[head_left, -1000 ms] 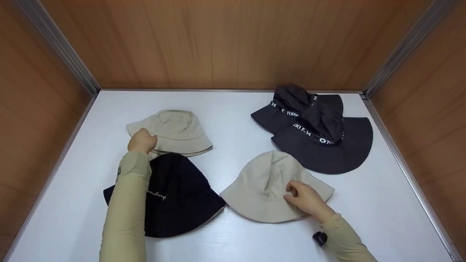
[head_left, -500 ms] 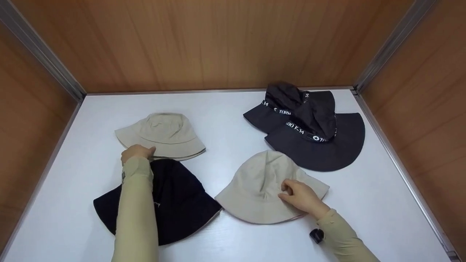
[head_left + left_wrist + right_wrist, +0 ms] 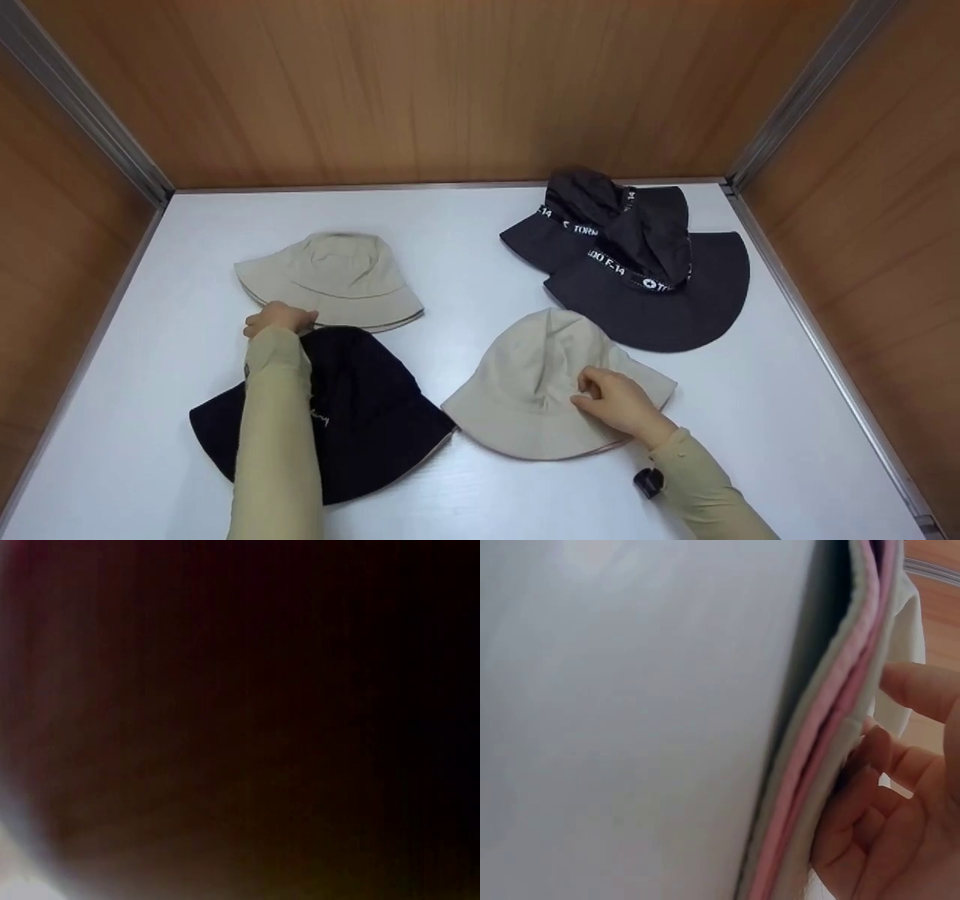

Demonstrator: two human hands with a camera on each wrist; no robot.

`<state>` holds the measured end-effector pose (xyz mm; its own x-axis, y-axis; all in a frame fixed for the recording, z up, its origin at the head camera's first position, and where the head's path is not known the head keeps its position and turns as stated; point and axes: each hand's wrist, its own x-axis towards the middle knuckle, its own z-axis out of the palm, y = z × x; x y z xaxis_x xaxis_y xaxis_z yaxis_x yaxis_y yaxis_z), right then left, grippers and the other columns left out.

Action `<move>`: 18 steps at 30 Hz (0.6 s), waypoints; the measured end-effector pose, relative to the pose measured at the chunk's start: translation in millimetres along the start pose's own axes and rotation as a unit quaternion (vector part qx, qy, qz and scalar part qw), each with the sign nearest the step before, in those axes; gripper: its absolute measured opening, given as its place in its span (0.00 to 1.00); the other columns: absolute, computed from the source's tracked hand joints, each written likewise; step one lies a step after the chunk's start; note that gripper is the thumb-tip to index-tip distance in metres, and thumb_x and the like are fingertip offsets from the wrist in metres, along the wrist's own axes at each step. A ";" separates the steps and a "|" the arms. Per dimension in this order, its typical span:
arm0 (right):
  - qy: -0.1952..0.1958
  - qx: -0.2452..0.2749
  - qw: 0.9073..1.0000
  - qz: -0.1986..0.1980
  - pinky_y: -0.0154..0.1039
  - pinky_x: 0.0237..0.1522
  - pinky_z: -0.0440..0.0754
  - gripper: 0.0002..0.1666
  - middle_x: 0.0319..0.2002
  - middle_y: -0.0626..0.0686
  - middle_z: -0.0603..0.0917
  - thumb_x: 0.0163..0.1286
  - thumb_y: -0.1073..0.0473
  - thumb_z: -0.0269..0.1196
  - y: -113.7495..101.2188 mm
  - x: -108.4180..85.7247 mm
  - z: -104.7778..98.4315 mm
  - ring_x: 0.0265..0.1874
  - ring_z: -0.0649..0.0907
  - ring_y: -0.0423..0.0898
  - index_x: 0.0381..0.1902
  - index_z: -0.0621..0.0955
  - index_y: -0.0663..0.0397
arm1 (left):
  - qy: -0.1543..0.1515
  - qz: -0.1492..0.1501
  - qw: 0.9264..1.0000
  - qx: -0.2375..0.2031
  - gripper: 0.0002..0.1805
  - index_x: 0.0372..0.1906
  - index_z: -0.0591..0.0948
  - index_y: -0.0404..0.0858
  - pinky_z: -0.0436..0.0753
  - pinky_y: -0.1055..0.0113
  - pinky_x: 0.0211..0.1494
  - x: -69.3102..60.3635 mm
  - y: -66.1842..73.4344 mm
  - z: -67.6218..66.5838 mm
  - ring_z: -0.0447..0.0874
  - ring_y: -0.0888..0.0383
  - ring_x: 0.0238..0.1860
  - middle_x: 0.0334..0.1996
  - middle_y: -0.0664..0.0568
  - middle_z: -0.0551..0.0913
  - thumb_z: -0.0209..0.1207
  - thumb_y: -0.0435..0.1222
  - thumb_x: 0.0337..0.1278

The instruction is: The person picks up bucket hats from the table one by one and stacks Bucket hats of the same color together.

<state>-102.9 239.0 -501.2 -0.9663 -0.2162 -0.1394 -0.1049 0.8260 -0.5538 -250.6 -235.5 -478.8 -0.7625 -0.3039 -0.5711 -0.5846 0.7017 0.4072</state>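
A beige bucket hat (image 3: 341, 274) lies at the back left. In front of it is a black bucket hat (image 3: 375, 420) with pale script, partly hidden by the left sleeve. My left hand (image 3: 280, 318) is where the beige brim meets the black crown. Its fingertips are hidden, so its grip cannot be made out. The left wrist view is almost wholly dark. At the front right, a second beige bucket hat (image 3: 525, 390) touches the black brim. My right hand (image 3: 619, 403) rests on its right side, fingers loosely curled. Pink lining (image 3: 821, 735) shows along its brim.
Two overlapping dark bucket hats (image 3: 652, 315) with white lettering lie at the back right. Wooden panels (image 3: 450, 90) wall in the white table (image 3: 465, 255) at the back and sides. A small black device (image 3: 649, 482) hangs by the right wrist.
The head view has shifted slightly. My left hand has drawn back from the far beige brim towards the black hat's crown. My right hand stays on the near beige hat.
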 end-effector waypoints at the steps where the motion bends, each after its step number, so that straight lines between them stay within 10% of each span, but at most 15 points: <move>1: 0.000 0.001 1.000 -0.001 0.32 0.24 0.64 0.10 0.20 0.43 0.69 0.60 0.55 0.66 -0.3 0.0 0.1 0.21 0.67 0.39 0.29 0.74 0.48 | 0.002 0.005 1.000 -0.003 0.38 0.63 0.62 0.18 0.63 0.45 0.64 -0.6 -0.6 -0.5 0.56 0.31 0.63 0.60 0.20 0.58 0.52 0.47 0.61; 9: 0.000 0.004 1.000 0.010 0.33 0.24 0.64 0.10 0.20 0.43 0.68 0.60 0.56 0.66 -1.3 -1.4 0.2 0.20 0.67 0.39 0.28 0.74 0.47 | 0.050 0.102 0.986 -0.124 0.29 0.58 0.63 0.15 0.77 0.63 0.44 -10.2 -2.6 -1.3 0.74 0.43 0.46 0.50 0.29 0.72 0.49 0.27 0.49; 18: -0.008 0.017 1.000 0.004 0.32 0.24 0.64 0.09 0.20 0.43 0.68 0.62 0.57 0.65 0.1 -0.9 -2.3 0.20 0.67 0.39 0.28 0.74 0.48 | 0.038 0.121 0.967 -0.222 0.36 0.70 0.54 0.26 0.79 0.68 0.45 -11.4 -1.1 -9.2 0.71 0.45 0.54 0.64 0.31 0.64 0.41 0.23 0.49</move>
<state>-102.6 240.5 -499.3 -0.9631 -0.2180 -0.1582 -0.0880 0.8097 -0.5802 -243.8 -238.7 -466.1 -0.9006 -0.2236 -0.3728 -0.4341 0.4171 0.7985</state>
